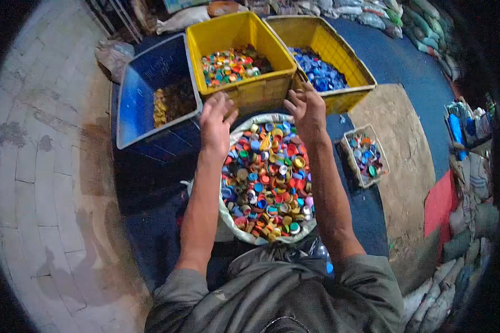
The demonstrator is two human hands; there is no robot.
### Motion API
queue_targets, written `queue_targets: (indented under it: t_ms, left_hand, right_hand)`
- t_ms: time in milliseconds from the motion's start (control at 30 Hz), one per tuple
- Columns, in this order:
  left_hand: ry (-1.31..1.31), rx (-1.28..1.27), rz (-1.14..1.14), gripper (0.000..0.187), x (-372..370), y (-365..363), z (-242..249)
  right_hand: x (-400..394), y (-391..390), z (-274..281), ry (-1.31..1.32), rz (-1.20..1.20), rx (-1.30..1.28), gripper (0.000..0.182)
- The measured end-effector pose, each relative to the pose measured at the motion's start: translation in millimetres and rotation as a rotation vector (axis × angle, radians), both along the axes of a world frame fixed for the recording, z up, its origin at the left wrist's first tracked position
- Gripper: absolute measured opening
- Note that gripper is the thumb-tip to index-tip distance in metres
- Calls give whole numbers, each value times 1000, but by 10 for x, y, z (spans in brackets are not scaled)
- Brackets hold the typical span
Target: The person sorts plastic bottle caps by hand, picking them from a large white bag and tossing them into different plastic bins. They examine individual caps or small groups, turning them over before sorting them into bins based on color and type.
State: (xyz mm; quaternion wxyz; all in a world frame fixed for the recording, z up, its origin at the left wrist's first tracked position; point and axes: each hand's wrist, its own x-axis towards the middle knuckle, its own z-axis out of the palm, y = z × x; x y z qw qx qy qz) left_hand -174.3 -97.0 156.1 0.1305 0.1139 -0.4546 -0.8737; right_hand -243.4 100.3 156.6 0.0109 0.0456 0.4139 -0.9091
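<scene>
Central yellow crate [264,87], holding mixed bottle caps, lies just beyond both hands; the blue crate [158,136] lies left of the left hand, and the right-hand yellow crate [347,101], with blue caps, beyond the right hand. The open sack [231,226] of multicoloured bottle caps [269,183] sits below the hands, between the extended forearms. The white basket [366,180] lies right of the right forearm. Left hand [216,119]: raised, partly open, fingers loosely bent. Right hand [307,111]: raised, half-open, fingers curled; contact with the crate cannot be determined.
</scene>
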Motion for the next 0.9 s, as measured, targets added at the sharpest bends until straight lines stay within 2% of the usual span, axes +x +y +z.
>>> queue_targets:
  t_ms: [33, 67, 100, 167, 233, 300, 367, 433, 533, 567, 633, 800, 900]
  left_hand:
    - [25, -43, -70, 31, 194, 30, -165]
    - [-45, -88, -155, 22, 432, 94, -317]
    - [-113, -132, -236, 15, 697, 190, -488]
    - [-116, -236, -429, 18, 1249, 441, -979]
    - [-211, -136, -704, 17, 1765, 773, -1068]
    - [-226, -247, -895, 23, 2127, 1070, -1478]
    - [-239, -601, -1008, 33, 2352, 1221, -1581]
    - [-169, -418, -1067, 35, 2688, 1311, -2142]
    - [-212, -760, -1052, 33, 2978, 1330, -2267]
    - [-245, -770, -1140, 33, 3029, 1273, -2364]
    - [-337, -595, -1122, 32, 3110, 1220, -2366]
    - [-283, -619, -1188, 37, 3065, 1109, -2263]
    - [-256, -703, -1236, 40, 3012, 1110, -2281]
  right_hand:
    - [167, 111, -43, 72, -15, 136, 47]
    - [238, 274, -257, 67, 40, 283, 54]
    - [346, 413, -457, 32, 46, 340, 52]
    - [582, 654, -806, -33, 47, 411, 51]
    - [754, 855, -1076, -98, 23, 433, 50]
    - [881, 977, -1256, -168, -6, 448, 50]
    - [985, 948, -1253, -220, 21, 466, 50]
    - [1027, 943, -1263, -252, 65, 463, 51]
    - [1065, 902, -1311, -272, 156, 445, 49]
    - [1061, 865, -1366, -252, 173, 464, 49]
    - [1083, 808, -1303, -250, 211, 409, 50]
    - [1180, 752, -1392, -221, 280, 295, 49]
    - [1245, 745, -1480, -253, 293, 360, 46]
